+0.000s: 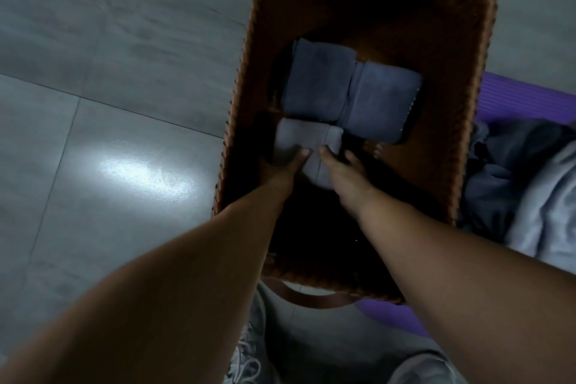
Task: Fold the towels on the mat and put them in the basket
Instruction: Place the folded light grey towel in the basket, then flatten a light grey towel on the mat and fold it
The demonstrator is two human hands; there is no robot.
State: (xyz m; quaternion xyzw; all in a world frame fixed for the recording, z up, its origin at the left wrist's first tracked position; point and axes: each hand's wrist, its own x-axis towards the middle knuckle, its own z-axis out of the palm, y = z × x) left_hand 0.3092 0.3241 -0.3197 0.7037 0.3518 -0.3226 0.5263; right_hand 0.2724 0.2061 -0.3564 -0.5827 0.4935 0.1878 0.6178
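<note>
Head view: near end of basket [467, 121] too dark.

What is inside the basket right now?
A dark blue towel beside a second blue towel; left hand and right hand hold a grey towel. The basket's near end is shadowed, unreadable.

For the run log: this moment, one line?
left hand, right hand: holding grey towel | basket: two blue towels inside | mat: unfolded pile
</note>
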